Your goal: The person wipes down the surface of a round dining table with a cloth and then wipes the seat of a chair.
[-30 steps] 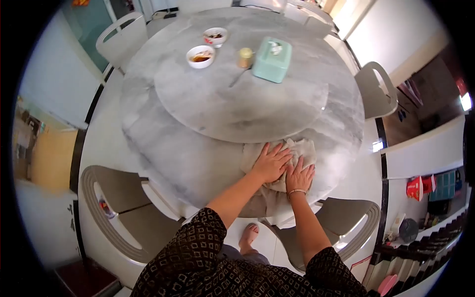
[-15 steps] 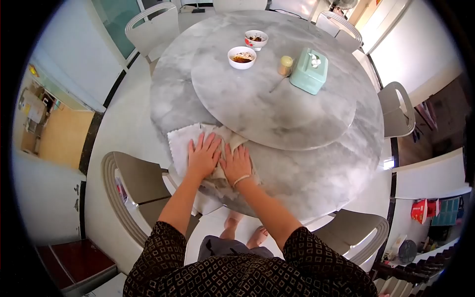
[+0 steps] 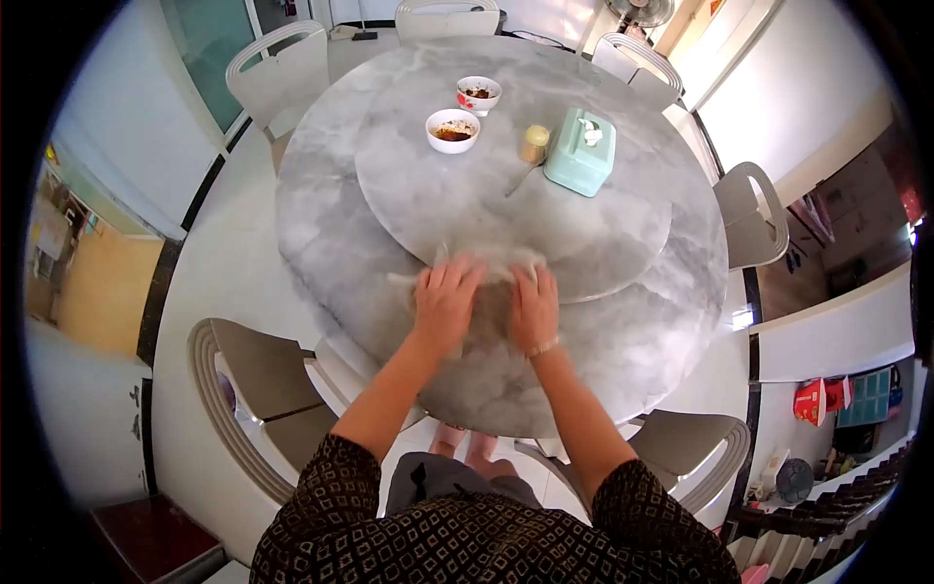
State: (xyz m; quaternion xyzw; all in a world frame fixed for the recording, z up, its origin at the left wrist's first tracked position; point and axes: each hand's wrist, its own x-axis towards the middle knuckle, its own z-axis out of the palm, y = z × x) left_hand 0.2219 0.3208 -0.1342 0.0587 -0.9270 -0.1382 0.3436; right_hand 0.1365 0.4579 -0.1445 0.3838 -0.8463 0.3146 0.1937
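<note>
Grasping cloth [image 3: 499,266] | left fingers [image 3: 451,273], right fingers [image 3: 537,284]: curled on it, motion-blurred | cloth partly hidden, outline unclear

Brightly lit overall, strongest at the upper-right wall [image 3: 793,107], nearly washed out there; dim inside the room [image 3: 861,219] at far right. Softly sheened on the tabletop [image 3: 608,365]. Motion-blurred at left hand [image 3: 445,307], right hand [image 3: 534,311] and cloth [image 3: 496,265]. Bowed by wide-angle distortion toward the edges, blackened at the corners.
</note>
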